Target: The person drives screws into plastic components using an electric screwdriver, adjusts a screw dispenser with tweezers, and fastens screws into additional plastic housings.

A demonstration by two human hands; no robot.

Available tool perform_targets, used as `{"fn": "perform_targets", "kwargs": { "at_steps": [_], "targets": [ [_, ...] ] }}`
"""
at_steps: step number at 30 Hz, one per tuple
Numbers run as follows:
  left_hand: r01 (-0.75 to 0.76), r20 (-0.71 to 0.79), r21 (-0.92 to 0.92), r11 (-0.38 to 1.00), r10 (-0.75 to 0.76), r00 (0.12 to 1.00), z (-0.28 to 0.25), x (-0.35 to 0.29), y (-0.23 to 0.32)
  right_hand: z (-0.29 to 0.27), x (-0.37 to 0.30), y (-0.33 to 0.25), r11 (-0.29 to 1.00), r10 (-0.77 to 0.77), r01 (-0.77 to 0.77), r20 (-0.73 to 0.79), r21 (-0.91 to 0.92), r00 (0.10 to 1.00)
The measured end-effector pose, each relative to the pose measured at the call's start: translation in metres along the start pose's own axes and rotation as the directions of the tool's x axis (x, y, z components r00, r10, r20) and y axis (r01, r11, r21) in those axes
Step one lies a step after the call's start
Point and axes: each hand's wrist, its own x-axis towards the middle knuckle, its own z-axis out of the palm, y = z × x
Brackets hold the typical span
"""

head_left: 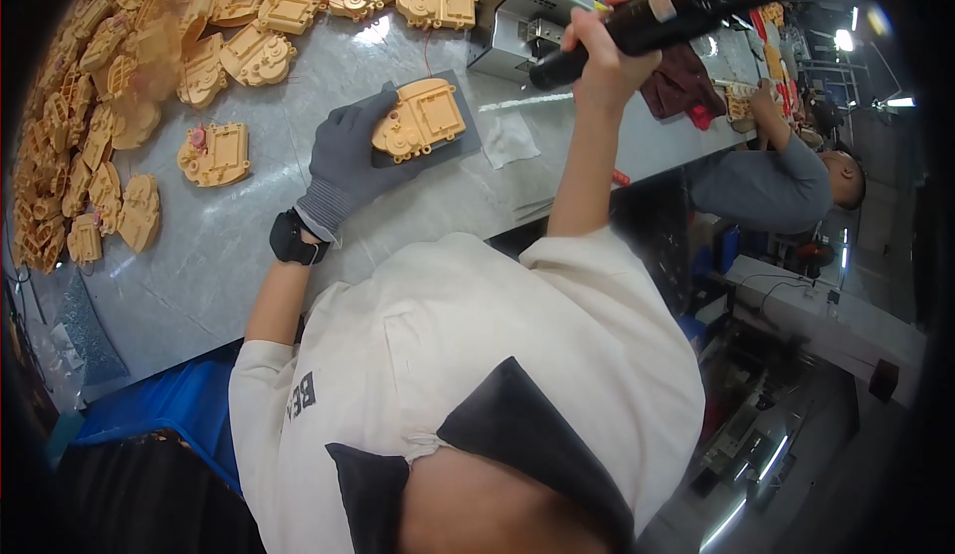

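My left hand [348, 151], in a grey knit glove, grips the left edge of a yellow plastic housing [423, 121]. That housing has moulded round bosses and a rectangular frame, and rests on a dark grey pad [466, 141] on the table. Raised to the right, my bare right hand [605, 65] is wrapped round a black electric screwdriver [652, 22] with a cable at its upper end. The screwdriver's tip points left and is well apart from the housing. Another yellow housing [214, 154] with a small pink part lies left of my glove.
Many yellow housings [104, 106] are heaped along the table's left and far sides. A grey-white box-shaped machine [502, 32] stands beyond the pad. White tissue [512, 141] and dark red cloth [681, 92] lie to the right. A co-worker [766, 186] works farther right. Blue bin [164, 410] at lower left.
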Motion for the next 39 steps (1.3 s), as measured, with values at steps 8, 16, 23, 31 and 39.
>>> {"fn": "perform_targets", "kwargs": {
  "at_steps": [8,16,23,31,39],
  "targets": [
    [-0.076,-0.131,-0.054,0.996,0.068,0.989,0.013,-0.004,0.001,0.039,-0.076,-0.054,0.979,0.068,-0.092,0.136,0.18,0.988],
    [-0.092,-0.142,-0.073,0.993,0.081,0.987,0.014,-0.008,-0.001,0.043,-0.071,-0.043,0.976,0.071,-0.087,0.084,0.201,0.994],
    [-0.14,-0.18,-0.099,0.985,0.121,0.976,0.015,-0.008,-0.002,0.048,-0.062,-0.031,0.968,0.143,-0.169,0.146,0.186,0.979],
    [-0.105,-0.138,-0.093,0.99,0.091,0.986,0.014,-0.007,-0.002,0.051,-0.062,-0.024,0.989,0.129,-0.143,0.231,0.044,0.964],
    [-0.168,-0.24,-0.119,0.979,0.136,0.961,0.021,-0.005,0.006,0.037,-0.067,-0.023,0.981,0.129,-0.157,0.225,0.114,0.966]
  ]
}}
